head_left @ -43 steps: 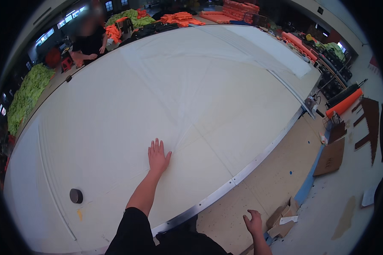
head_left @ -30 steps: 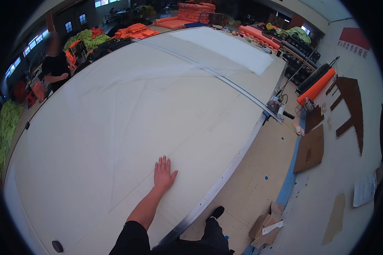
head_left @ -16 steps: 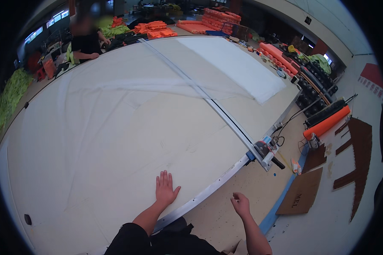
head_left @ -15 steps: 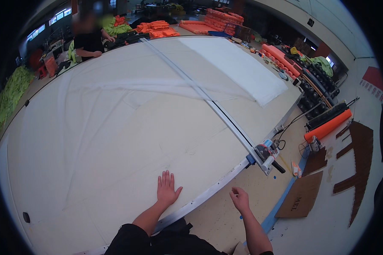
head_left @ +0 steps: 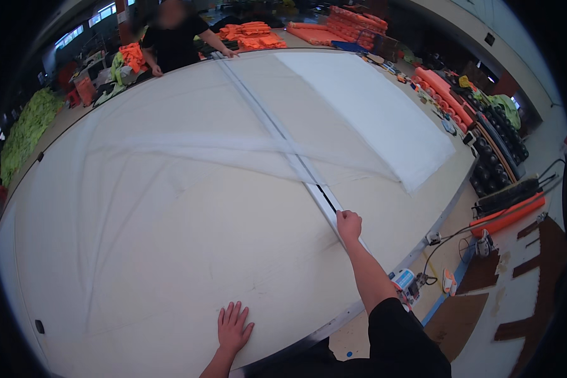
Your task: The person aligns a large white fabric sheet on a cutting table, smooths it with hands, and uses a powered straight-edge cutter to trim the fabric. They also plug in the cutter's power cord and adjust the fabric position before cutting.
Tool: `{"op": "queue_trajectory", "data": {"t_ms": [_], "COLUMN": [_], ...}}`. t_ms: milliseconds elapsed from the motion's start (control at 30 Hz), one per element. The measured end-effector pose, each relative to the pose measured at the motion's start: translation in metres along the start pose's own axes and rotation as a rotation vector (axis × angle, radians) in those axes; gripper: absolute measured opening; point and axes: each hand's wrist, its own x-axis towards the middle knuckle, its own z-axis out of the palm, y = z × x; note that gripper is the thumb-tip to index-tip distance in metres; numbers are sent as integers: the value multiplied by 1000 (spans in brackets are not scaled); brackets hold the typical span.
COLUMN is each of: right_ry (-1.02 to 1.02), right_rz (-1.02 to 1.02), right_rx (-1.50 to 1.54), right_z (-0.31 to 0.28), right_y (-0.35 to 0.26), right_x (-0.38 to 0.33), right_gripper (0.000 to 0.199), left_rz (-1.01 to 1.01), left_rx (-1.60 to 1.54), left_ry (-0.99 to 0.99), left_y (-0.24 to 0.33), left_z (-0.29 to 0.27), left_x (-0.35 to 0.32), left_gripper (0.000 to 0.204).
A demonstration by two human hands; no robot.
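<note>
across a big workshop hall sits a wide pale cutting table [head_left: 170, 264], its near edge trimmed w/ a metal strip. far end: stacks of orange fabric [head_left: 252, 34] and more orange rolls [head_left: 444, 94] along the right side; heaps of neon-green cloth [head_left: 25, 126] at left. right of the table, on the brown floor, an orange-and-black tool [head_left: 507, 211], cables, brown cardboard pieces [head_left: 479, 274]. a person in a black top [head_left: 173, 41] stands at the far edge, both hands on the table.

thin white sheet fabric [head_left: 189, 189] lies spread over most of the table, semi-sheer, w/ soft folds and a long crease running left-right. a thicker, brighter white layer [head_left: 372, 113] covers the far-right part. a long metal rail [head_left: 277, 132] runs over the cloth from the far edge toward the near-right corner, narrow, silver w/ a dark slot.

right hand [head_left: 348, 223] reaches out, arm straight, closed down on the rail about midway between table centre and near edge; fingers curled over it, gripping. left hand [head_left: 233, 326] lies flat, fingers spread wide, palm on the cloth near the front edge, holding nothing. small blue-white device [head_left: 404, 280] sits just off the table edge by the right forearm.
</note>
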Motion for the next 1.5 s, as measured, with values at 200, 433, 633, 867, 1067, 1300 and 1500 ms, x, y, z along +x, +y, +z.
{"op": "queue_trajectory", "data": {"t_ms": [200,433,633,867,1067,1300,1500], "right_ry": [-171,-214,221,456,622,274,-47], "right_rz": [459,552,456,471,219,-764,-1103], "right_rx": [-69,1228,989,644,-110,-168,-111], "right_z": [81,136,14,-102,-121,-27,-12], "right_y": [-74,-17,163,371,381,108,30], "right_x": [139,238,325,418,421,180,60], "right_gripper": [63,27,26,29,55,56,53], "left_rz": [-416,-1032,-1349,-1417,-648,-889,-950], "left_rx": [-119,-1011,-1477,-879,131,324,279], "left_ry": [195,444,671,340,376,400,338], "left_y": [-4,-63,-95,-50,-27,-21,-43], "left_z": [-46,-1,-8,-23,-4,-2,2], "left_x": [42,172,295,296,233,112,64], "left_gripper": [30,33,36,31,35,56,61]}}
